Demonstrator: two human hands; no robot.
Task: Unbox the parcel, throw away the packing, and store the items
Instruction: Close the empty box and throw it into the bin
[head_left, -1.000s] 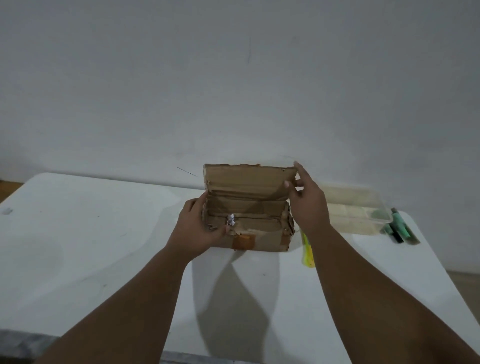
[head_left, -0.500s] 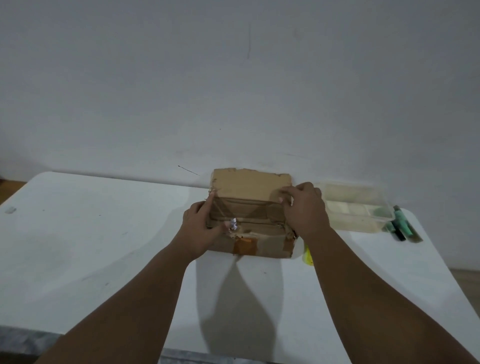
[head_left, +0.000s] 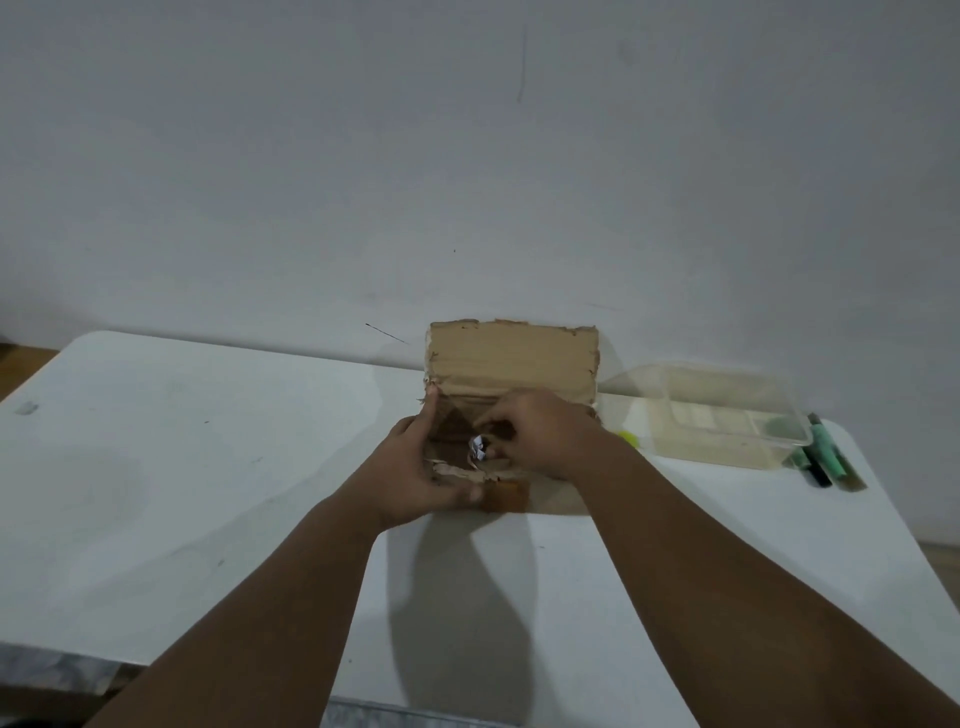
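A small brown cardboard parcel (head_left: 511, 364) stands open on the white table (head_left: 182, 467), its far flap raised upright. My left hand (head_left: 415, 467) grips the parcel's near left corner, thumb on the front wall by an orange tape patch (head_left: 503, 498). Inside the opening, the curled fingers of my right hand (head_left: 545, 436) sit beside a small crumpled white paper (head_left: 478, 448). Whether those fingers pinch anything is hidden. The rest of the box's inside is dark.
A clear plastic container (head_left: 727, 415) lies to the right of the parcel. Green and dark markers (head_left: 823, 454) rest by its right end near the table's edge. A yellow highlighter tip (head_left: 629, 439) shows behind my right wrist. A plain wall stands close behind.
The far flap was folded down half a second ago and is raised again. My right hand left the flap and went down into the open box. My left hand slid to the front corner.
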